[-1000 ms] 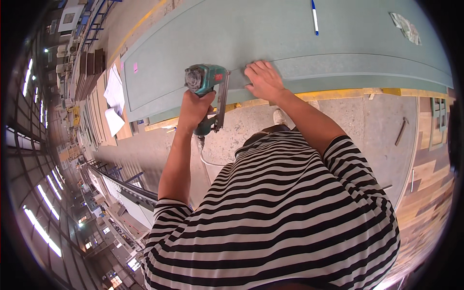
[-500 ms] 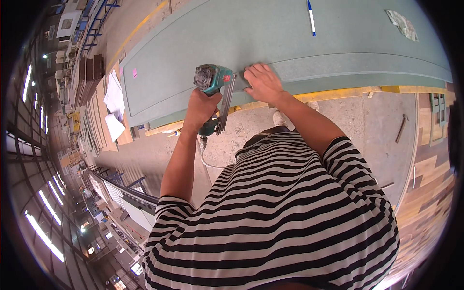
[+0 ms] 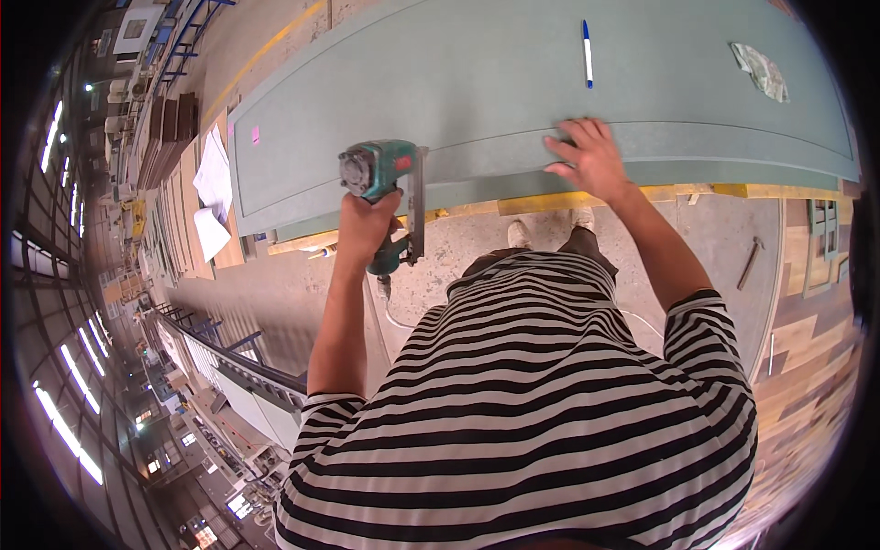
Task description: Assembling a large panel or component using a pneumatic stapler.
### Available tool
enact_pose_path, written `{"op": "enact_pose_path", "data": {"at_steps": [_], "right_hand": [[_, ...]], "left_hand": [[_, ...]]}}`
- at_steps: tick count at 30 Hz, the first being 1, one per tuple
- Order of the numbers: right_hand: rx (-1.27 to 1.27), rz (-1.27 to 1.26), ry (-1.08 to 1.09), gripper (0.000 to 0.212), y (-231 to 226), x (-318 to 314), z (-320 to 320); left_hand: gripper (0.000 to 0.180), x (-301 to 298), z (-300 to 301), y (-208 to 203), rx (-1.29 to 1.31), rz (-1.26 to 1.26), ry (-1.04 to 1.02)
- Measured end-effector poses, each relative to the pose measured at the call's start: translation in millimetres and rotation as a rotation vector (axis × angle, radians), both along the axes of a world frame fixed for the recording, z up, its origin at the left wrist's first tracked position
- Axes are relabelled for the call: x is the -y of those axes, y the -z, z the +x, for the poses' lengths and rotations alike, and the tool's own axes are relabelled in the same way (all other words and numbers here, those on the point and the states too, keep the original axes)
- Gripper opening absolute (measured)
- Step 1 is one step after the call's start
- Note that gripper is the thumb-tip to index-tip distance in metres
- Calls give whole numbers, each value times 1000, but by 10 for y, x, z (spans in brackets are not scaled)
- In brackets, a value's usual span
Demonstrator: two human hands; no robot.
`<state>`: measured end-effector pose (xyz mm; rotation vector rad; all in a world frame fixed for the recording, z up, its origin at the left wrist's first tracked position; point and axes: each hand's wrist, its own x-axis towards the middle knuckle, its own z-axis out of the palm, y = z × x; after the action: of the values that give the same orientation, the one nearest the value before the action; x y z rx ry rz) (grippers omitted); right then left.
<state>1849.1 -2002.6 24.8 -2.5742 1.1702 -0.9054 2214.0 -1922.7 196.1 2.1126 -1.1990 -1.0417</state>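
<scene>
My left hand (image 3: 368, 223) is wrapped round the handle of a teal and grey pneumatic nail gun (image 3: 392, 163), held over the near edge of a long grey-green panel (image 3: 440, 101). An air hose (image 3: 390, 312) runs down from the base of its handle. Over to the right, my right hand (image 3: 591, 160) holds nothing; its fingers are spread over the panel's near border strip. Whether they touch the surface I cannot tell. Farther back on the panel lies a blue and white marker pen (image 3: 588, 57).
A crumpled patterned cloth (image 3: 760, 71) lies on the panel's right part, and a small pink tag (image 3: 255, 136) at its left end. Yellow-edged supports (image 3: 541, 203) run beneath the near edge. A hammer (image 3: 751, 263) is on the floor at right. White paper sheets (image 3: 213, 183) lie left.
My right hand has moved right along the panel's edge, and its fingers have spread. The nail gun in my left hand has shifted slightly left and nearer to me.
</scene>
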Motion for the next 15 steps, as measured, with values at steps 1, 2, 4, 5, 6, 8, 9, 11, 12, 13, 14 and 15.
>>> {"op": "enact_pose_path", "data": {"at_steps": [1,2,4,5,6,8,9,11,12,13,14,15], "right_hand": [[-14,-8,12,45,13,15,-80],[-19,-7,10,45,10,18,-116],[-19,-31,-10,46,16,14,-172],[-22,-28,-13,46,6,11,-183],[-12,-28,-4,46,3,6,-174],[-1,-24,8,46,0,0,-181],[0,-18,7,46,6,4,-190],[4,-10,8,46,16,9,-199],[1,-6,15,44,20,11,-199],[-3,-2,21,43,22,12,-196],[-2,0,23,43,19,10,-201],[-6,7,22,43,12,10,-204]], "left_hand": [[23,-11,-97,14,-7,12,1],[23,-6,-201,13,1,38,26],[23,15,-365,80,-53,16,68],[23,22,-409,145,-57,19,65],[21,31,-446,209,-67,7,81],[20,66,-507,254,-75,0,101],[20,89,-528,256,-37,26,121],[20,105,-564,262,4,53,144],[21,100,-573,276,7,62,142],[21,97,-582,280,10,71,141],[21,97,-612,275,11,73,143],[22,97,-650,265,15,53,135]]}}
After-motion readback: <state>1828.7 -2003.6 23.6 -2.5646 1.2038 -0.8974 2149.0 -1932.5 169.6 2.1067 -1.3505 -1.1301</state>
